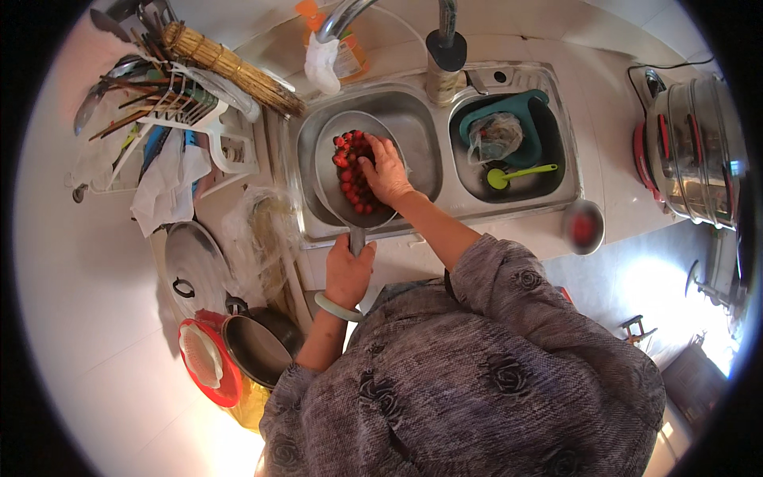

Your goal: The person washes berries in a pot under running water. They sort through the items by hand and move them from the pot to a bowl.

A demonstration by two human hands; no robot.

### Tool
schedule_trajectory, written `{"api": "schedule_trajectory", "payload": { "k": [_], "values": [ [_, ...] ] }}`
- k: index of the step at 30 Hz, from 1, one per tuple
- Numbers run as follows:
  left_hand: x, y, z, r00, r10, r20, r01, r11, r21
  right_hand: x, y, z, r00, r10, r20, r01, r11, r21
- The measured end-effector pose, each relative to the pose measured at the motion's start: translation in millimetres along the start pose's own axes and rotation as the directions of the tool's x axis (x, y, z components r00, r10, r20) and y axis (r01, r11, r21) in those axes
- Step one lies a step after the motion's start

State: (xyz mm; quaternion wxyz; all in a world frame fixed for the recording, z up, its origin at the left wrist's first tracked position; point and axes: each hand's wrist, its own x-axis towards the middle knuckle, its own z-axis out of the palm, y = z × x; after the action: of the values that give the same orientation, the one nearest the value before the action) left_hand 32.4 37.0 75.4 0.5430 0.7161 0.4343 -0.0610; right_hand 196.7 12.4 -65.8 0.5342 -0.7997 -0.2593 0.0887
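My left hand (349, 271) grips the grey handle of a long-handled metal pan (327, 179), and a pale bangle circles that wrist. The pan is held in or over the left basin (424, 179) of a double stainless steel sink. Small round red fruits (355, 197) fill much of it; their exact kind is hard to tell. Over the fruits' right side lies my right hand (388, 172), fingers apart and touching them, its palm hiding some.
In the right basin are a teal plastic basin (532, 152), a plastic bag (496, 136) and a lime-green spoon (521, 174). A metal bowl (598, 229) with blurred red contents stands near the counter's front edge. The faucet (349, 16) arches overhead; a white dish rack (229, 140) stands left.
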Motion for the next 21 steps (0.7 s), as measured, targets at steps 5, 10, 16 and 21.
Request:
{"api": "schedule_trajectory", "payload": {
  "k": [5, 10, 16, 21],
  "values": [
    [0.4, -10.8, -6.2, 0.994, 0.003, 0.106, 0.022, 0.972, -0.234, 9.3, -5.4, -24.8, 0.994, -0.067, 0.086, 0.079, 0.985, -0.152],
    [-9.8, -21.8, -6.3, 0.981, 0.026, 0.193, 0.070, 0.879, -0.473, 12.0, -47.8, -66.0, 0.965, -0.112, 0.237, 0.180, 0.941, -0.287],
    [-15.4, -26.7, 2.9, 0.949, 0.079, 0.305, 0.133, 0.776, -0.617, -6.9, -96.1, -92.7, 0.790, -0.371, 0.489, 0.589, 0.681, -0.435],
    [-9.7, -25.6, 10.9, 0.933, 0.156, 0.324, 0.099, 0.756, -0.647, -27.4, -118.1, -106.5, 0.636, -0.333, 0.696, 0.696, 0.636, -0.332]
  ]
}}
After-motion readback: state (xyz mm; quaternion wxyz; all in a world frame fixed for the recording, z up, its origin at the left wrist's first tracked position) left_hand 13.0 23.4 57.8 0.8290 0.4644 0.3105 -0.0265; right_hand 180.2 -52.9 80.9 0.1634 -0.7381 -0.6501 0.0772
